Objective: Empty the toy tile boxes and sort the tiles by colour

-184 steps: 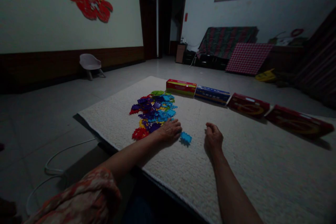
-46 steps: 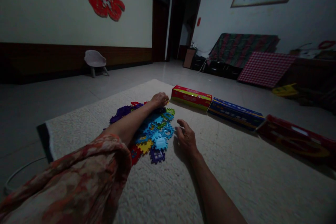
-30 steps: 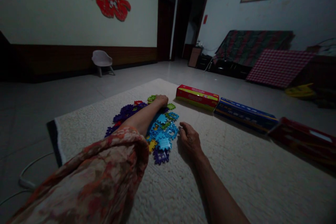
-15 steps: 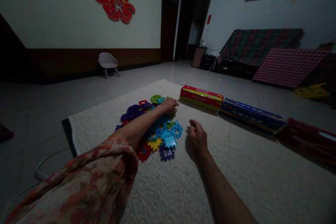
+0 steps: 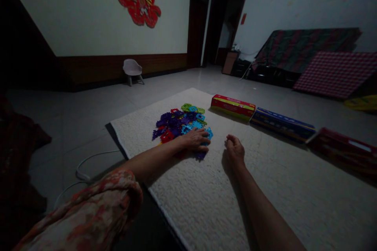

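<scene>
You had the pieces (image 5: 173, 120) left of the red box (image 5: 232, 108) and nearer you, judged light, stiff and best pinched by toothed edges, your left hand (image 5: 196, 140) resting on them, fingers spread, your right hand (image 5: 235, 150) curled, contents undeterminable.

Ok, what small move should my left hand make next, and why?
I'd probably curl the left hand around the purple piece at the near edge of the pile: the hand is palm down right beside that piece, while the right hand is farther off, apart from the pile.
</scene>
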A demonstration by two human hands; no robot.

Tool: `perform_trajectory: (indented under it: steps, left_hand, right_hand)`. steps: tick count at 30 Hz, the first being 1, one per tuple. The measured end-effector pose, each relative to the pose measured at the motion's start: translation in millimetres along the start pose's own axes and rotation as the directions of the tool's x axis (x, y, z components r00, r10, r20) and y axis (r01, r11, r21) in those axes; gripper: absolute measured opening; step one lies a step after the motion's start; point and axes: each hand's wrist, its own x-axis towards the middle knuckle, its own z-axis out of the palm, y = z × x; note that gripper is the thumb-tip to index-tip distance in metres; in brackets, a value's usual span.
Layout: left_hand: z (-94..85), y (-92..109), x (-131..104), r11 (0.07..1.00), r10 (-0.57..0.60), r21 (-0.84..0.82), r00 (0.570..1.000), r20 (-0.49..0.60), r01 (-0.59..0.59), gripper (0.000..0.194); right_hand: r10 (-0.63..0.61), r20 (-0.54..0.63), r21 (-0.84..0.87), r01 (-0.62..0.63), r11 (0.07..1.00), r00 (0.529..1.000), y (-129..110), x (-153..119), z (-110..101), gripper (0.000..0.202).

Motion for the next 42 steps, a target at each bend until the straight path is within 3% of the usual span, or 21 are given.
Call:
perform_trajectory:
  steps: [4,7,13,15,19,21,23,26,28,30,33,35,38,42]
  left_hand:
    - [-6.9,-25,5,0.988,-0.154,0.025,0.987,-0.036,0.155,0.035]
    - [-17.2,-35,1,0.969,-0.249,-0.025,0.959,-0.135,0.248,0.039]
    - [-20.9,-42,-45,0.901,-0.433,-0.167,0.842,-0.321,0.4,0.036]
    - [-16.0,-50,-63,0.828,-0.56,-0.221,0.751,-0.351,0.515,0.035]
    - [-1.9,-80,-89,0.539,-0.84,-0.361,0.455,-0.296,0.761,0.04]
    - [5.9,-97,-95,0.42,-0.908,-0.406,0.37,-0.199,0.812,0.043]
    - [13.1,-114,-98,0.354,-0.933,-0.455,0.34,-0.116,0.817,0.045]
    - [21.2,-137,-101,0.329,-0.94,-0.533,0.325,-0.103,0.78,0.046]
    - [24.4,-152,-104,0.332,-0.939,-0.561,0.325,-0.116,0.758,0.045]
    - [26.5,-166,-105,0.34,-0.934,-0.575,0.339,-0.113,0.744,0.044]
    - [29.4,-184,-101,0.354,-0.924,-0.594,0.369,-0.102,0.723,0.041]
    - [31.9,-193,-91,0.377,-0.909,-0.609,0.404,-0.099,0.698,0.039]
    - [36.2,-198,-70,0.407,-0.864,-0.706,0.495,-0.091,0.58,0.04]
    - [39.9,-189,-42,0.384,-0.774,-0.853,0.627,-0.088,0.354,0.051]
  right_hand:
    - [0.064,0.018,-0.122,-0.061,0.991,0.998,-12,-20,-5,0.047]
    - [0.006,0.176,-0.23,0.035,0.972,0.984,-25,-31,-4,0.046]
    - [-0.101,0.504,-0.33,0.299,0.896,0.858,-52,-69,9,0.055]
    - [-0.065,0.561,-0.408,0.344,0.846,0.825,-62,-80,15,0.064]
    - [0.052,0.616,-0.507,0.344,0.79,0.786,-81,-94,37,0.081]
    - [0.069,0.624,-0.526,0.352,0.774,0.778,-87,-95,53,0.079]
    - [0.051,0.617,-0.522,0.36,0.773,0.785,-90,-93,69,0.072]
    - [-0.066,0.637,-0.398,0.402,0.824,0.768,-86,-79,83,0.068]
    - [-0.193,0.623,-0.259,0.432,0.864,0.758,-77,-63,76,0.066]
    - [-0.304,0.551,-0.153,0.451,0.879,0.777,-63,-43,54,0.056]
    - [-0.3,0.403,-0.192,0.401,0.896,0.865,-34,-14,-1,0.047]
    - [-0.275,0.317,-0.284,0.368,0.885,0.908,-15,0,-43,0.041]
    - [-0.169,0.23,-0.422,0.254,0.87,0.959,6,8,-93,0.048]
    - [-0.056,0.146,-0.492,0.122,0.862,0.988,12,6,-120,0.057]
